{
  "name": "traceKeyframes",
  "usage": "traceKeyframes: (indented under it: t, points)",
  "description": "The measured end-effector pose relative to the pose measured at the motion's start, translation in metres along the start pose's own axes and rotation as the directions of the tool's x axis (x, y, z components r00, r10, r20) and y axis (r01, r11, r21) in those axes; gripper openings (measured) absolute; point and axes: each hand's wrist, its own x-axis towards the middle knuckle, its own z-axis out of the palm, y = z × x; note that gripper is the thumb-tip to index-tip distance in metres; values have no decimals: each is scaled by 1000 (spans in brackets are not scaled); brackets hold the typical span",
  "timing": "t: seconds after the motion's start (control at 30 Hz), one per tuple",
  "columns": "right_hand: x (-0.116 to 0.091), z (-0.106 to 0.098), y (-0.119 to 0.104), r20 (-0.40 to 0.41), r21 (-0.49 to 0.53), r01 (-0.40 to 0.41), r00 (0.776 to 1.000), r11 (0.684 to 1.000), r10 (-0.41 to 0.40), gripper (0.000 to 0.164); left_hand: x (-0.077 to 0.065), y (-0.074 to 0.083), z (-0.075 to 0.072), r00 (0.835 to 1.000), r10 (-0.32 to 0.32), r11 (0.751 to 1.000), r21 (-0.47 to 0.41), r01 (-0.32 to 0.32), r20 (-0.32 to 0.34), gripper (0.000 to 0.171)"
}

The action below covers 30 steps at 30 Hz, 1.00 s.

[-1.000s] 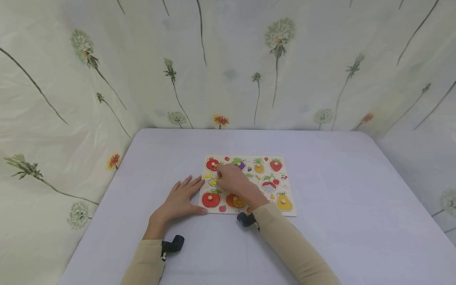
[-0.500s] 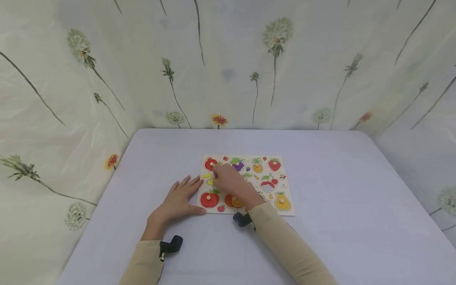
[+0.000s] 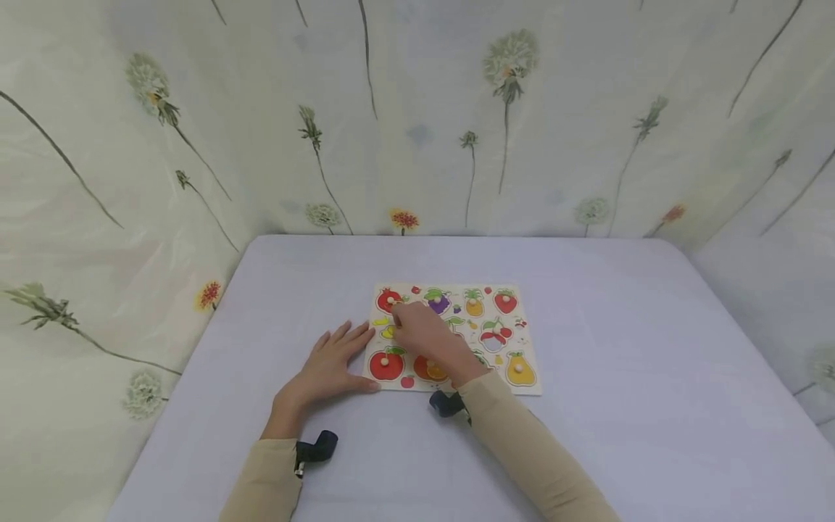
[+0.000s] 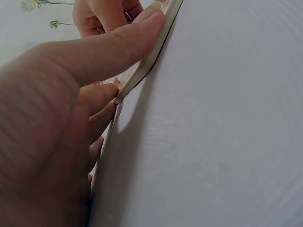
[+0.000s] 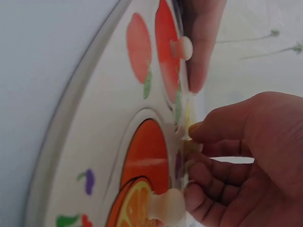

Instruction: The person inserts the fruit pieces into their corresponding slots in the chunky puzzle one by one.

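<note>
A flat wooden fruit knob puzzle board (image 3: 527,346) lies on the table in the head view. My right hand (image 3: 427,333) reaches over its left half, thumb and fingertips pinching the knob of a yellow puzzle piece (image 3: 386,332). That piece is largely hidden by the hand; in the right wrist view the fingertips (image 5: 196,130) meet at its knob, close over the board. My left hand (image 3: 329,366) lies spread at the board's left edge, thumb at the near corner. Around the right hand are the apple piece (image 3: 386,365), the orange piece (image 3: 427,368) and the pomegranate piece (image 3: 389,299).
Further pieces sit along the board: grapes (image 3: 438,301), a pineapple (image 3: 473,304), a strawberry (image 3: 505,301), cherries (image 3: 499,335) and a pear (image 3: 520,371). A white cloth covers the table (image 3: 620,362). Behind hangs a flower-printed curtain (image 3: 430,109).
My right hand has shifted slightly left over the yellow piece, showing a little more of the board on its right. The left hand stays at the board's edge.
</note>
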Motion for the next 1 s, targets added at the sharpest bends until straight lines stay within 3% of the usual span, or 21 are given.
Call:
traceKeyframes:
  t: [0.33, 0.67, 1.0]
  points:
    - [-17, 0, 13, -6, 59, -43, 999, 997, 43, 29, 2, -3, 2, 1000, 7, 1000, 10, -8, 15, 100]
    - [-32, -12, 31, -138, 66, -28, 990, 997, 37, 27, -3, -7, -6, 1000, 10, 1000, -8, -10, 28, 99]
    - [-59, -30, 67, -231, 133, -49, 970, 990, 79, 28, -13, -10, -8, 998, -62, 998, 22, 62, 25, 89]
